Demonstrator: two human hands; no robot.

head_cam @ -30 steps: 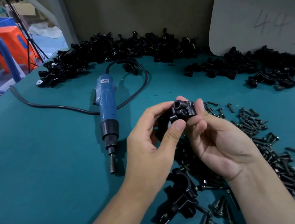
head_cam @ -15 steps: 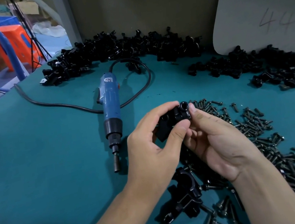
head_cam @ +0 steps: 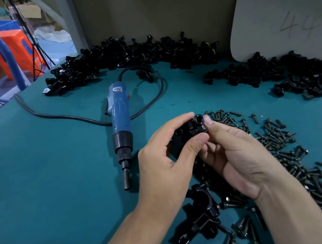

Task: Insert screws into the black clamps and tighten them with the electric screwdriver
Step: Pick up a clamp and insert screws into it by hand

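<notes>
A black clamp [head_cam: 188, 133] is held above the green table, between both hands. My left hand [head_cam: 165, 162] grips it from the left with thumb and fingers curled round it. My right hand [head_cam: 235, 159] pinches its right end, where a screw head [head_cam: 198, 119] shows on top. The blue electric screwdriver [head_cam: 119, 117] lies on the table left of my hands, its bit pointing toward me, untouched. Loose dark screws [head_cam: 278, 136] are scattered to the right. Other black clamps [head_cam: 202, 219] lie below my hands.
Heaps of black clamps [head_cam: 126, 58] run along the back wall and another heap of clamps [head_cam: 294, 74] lies at the right. The screwdriver's black cable [head_cam: 51, 114] loops across the green table [head_cam: 51, 189]. A white board [head_cam: 286, 21] leans at the back right.
Both hands have kept hold of the clamp while turning it slightly; the screw head now sits on top at its right end. The screwdriver has not moved.
</notes>
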